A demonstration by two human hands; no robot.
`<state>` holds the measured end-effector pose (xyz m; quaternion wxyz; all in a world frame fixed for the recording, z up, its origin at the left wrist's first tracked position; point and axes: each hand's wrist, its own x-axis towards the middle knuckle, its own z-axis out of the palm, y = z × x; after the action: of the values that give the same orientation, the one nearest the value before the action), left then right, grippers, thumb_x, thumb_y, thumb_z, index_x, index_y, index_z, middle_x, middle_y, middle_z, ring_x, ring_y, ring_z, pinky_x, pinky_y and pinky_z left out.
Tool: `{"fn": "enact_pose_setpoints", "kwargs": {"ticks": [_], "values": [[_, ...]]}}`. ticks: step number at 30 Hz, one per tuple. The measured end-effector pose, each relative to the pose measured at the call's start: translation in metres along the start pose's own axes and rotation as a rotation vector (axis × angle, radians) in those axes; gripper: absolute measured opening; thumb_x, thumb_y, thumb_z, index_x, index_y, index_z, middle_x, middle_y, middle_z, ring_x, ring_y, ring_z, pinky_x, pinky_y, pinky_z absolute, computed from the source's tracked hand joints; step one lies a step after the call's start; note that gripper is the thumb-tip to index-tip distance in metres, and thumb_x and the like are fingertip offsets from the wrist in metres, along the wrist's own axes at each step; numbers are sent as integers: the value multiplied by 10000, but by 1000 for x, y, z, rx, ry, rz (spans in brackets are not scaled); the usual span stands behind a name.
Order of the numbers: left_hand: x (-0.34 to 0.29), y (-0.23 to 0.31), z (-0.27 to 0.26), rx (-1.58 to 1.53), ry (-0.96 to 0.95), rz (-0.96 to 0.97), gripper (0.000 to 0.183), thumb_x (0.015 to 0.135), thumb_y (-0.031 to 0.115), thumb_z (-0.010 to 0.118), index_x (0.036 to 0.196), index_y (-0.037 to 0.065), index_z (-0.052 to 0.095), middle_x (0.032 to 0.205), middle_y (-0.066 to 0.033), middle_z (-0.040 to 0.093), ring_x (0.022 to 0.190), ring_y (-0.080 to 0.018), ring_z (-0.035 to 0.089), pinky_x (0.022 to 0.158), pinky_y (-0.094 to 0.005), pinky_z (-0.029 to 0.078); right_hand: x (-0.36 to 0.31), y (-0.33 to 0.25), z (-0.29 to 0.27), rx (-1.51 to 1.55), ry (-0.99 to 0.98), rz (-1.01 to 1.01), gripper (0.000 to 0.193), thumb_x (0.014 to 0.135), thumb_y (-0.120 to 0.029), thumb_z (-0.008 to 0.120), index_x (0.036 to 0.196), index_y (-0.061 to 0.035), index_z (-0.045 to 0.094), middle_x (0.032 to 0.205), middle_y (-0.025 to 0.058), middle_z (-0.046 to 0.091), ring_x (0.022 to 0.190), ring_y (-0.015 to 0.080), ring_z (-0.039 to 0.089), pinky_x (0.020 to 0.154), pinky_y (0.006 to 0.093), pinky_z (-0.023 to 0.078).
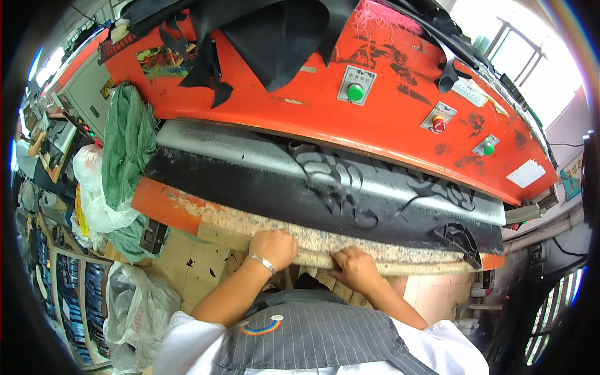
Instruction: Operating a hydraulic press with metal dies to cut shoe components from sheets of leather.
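Observation:
My left hand (275, 247), with a silver bracelet at the wrist, is curled over the worn front edge (315, 258) of a red press machine's bed. To its right my right hand (355, 267) also grips that edge, its thumb toward the left hand. Beyond both hands a black sheet (250, 194) lies along the bed, partly under the machine's red upper body. Cut-out gaps and curled strips (334, 181) show in its middle and right part. A black curved frame, apparently a cutting die (459, 240), rests at the sheet's right front edge.
The red machine front (275, 106) carries green buttons (355, 93) and a red button (439, 125). Black scraps (275, 44) hang over its top. On the left are a green woven sack (127, 137), plastic bags (134, 312) and a shelf (69, 306). Another person (28, 153) is at far left.

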<state>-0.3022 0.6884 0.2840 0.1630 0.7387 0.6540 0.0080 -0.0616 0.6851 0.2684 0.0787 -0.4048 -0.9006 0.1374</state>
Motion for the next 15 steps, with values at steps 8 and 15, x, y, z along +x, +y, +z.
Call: {"fn": "enact_pose_setpoints", "kwargs": {"ticks": [8,15], "values": [[89,-40,25,-1141,-295,-250,408,922,367,624,1113,10,675,786,-82,704,479,-96,520,442,-254,424,107,39,-54,265,-64,-56,305,817,-271,702,1032,-56,681,990,149,668,959,347,619,835,420,511],[158,-11,40,-1570,-218,-458,357,920,310,623,972,-41,662,813,-152,683,430,-111,475,389,-267,355,257,85,0,96,291,-108,463,745,-159,744,1153,-7,586,1111,157,598,1080,356,530,891,408,472]]}}
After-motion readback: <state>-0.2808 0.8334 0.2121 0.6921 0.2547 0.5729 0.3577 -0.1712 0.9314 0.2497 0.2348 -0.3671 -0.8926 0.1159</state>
